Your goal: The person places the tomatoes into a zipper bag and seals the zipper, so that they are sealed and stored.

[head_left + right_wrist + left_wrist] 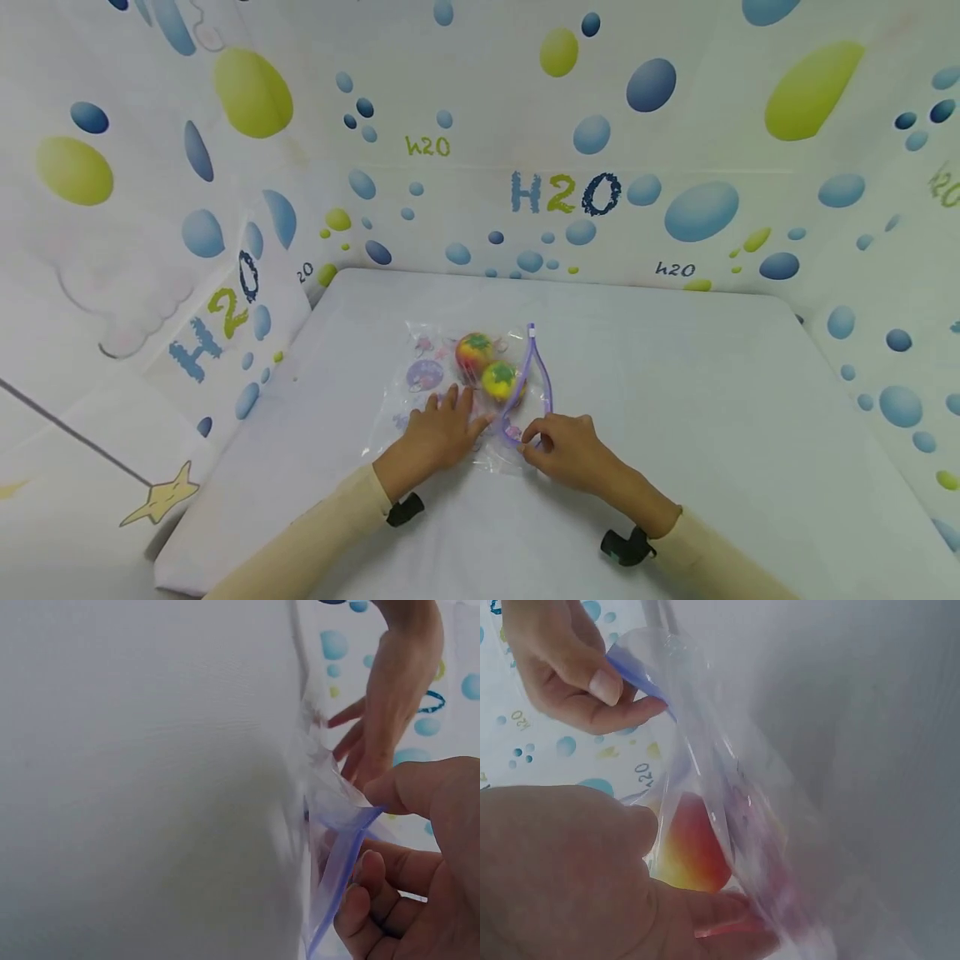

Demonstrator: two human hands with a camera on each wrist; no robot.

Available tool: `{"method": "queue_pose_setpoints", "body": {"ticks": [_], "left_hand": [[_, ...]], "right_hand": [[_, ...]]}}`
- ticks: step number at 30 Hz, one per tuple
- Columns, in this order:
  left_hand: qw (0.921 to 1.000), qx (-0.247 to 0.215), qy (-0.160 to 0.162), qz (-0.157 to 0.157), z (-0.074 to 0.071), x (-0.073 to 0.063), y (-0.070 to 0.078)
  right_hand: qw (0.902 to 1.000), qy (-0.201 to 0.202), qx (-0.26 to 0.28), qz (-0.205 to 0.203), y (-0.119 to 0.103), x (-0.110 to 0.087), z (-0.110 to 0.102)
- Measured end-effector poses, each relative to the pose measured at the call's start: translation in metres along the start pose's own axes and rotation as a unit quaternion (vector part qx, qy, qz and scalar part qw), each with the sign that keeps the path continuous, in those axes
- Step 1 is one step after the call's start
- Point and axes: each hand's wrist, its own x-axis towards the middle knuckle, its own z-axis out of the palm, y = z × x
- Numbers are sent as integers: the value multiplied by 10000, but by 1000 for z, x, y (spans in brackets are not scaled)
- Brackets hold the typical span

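Observation:
A clear plastic zip bag (425, 375) with purple printed patterns lies on the white table, its purple zip edge (550, 385) parted on the right side. Inside it are two toy fruits: a red and yellow one (471, 353) and a yellow one with a green top (501, 382). My left hand (442, 433) rests on the bag with its fingers spread, just below the fruits. Thumb and fingers of my right hand (566, 450) pinch the near corner of the zip edge, which stands raised in the right wrist view, where the purple strip (341, 874) shows.
The white table (712, 400) stretches out on both sides of the bag. Behind it and at the sides hang white sheets (480, 225) printed with blue and green spots and H2O lettering. Each wrist wears a small black camera, one at the right wrist (628, 547).

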Motion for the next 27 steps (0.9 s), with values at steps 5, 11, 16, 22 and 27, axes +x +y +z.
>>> {"method": "queue_pose_setpoints", "body": {"ticks": [5, 11, 16, 22, 27], "left_hand": [[9998, 171, 13, 136, -7, 3, 1], [9986, 466, 94, 250, -21, 9, 1], [9931, 758, 638, 622, -42, 23, 3], [9679, 899, 1946, 1315, -69, 47, 16], [9733, 871, 1491, 1511, -83, 78, 29]], "right_hand": [[9997, -72, 66, 205, 1, -5, -1], [9995, -32, 34, 310, 3, -11, -2], [9999, 75, 39, 133, 7, -15, -1], [9998, 78, 59, 151, 9, -21, 3], [9996, 150, 76, 219, 11, -23, 3]]}}
